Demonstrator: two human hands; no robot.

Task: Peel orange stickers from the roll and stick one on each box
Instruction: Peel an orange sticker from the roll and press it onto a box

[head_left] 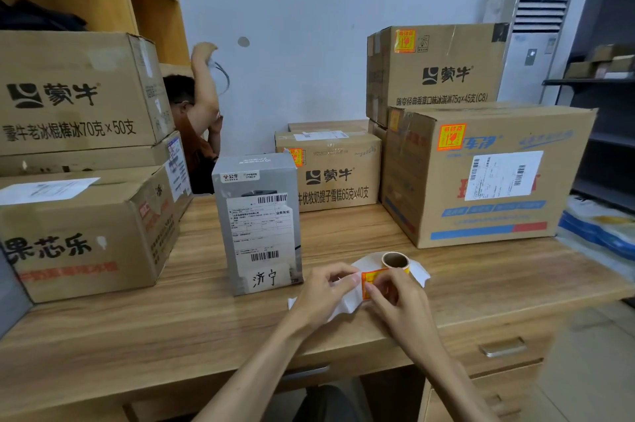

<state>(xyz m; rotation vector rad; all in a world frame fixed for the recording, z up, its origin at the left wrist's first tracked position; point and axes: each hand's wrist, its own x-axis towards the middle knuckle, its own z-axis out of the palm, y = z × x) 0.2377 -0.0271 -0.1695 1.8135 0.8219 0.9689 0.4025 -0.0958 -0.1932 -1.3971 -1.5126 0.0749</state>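
Both hands are working low over the wooden counter [144,329], right in front of the grey box [257,225]. The left hand [321,296] has its grip pinching the white backing paper [343,308], while the right hand [398,301] pinches the orange sticker [372,279] at the sticker roll [396,260]. The three cardboard boxes on the right already wear orange stickers.

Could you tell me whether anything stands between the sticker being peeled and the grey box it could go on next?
Nothing visible does. The sticker is pinched between the left hand and right hand, beside the roll. The grey box stands just left of them, with only bare desk between.
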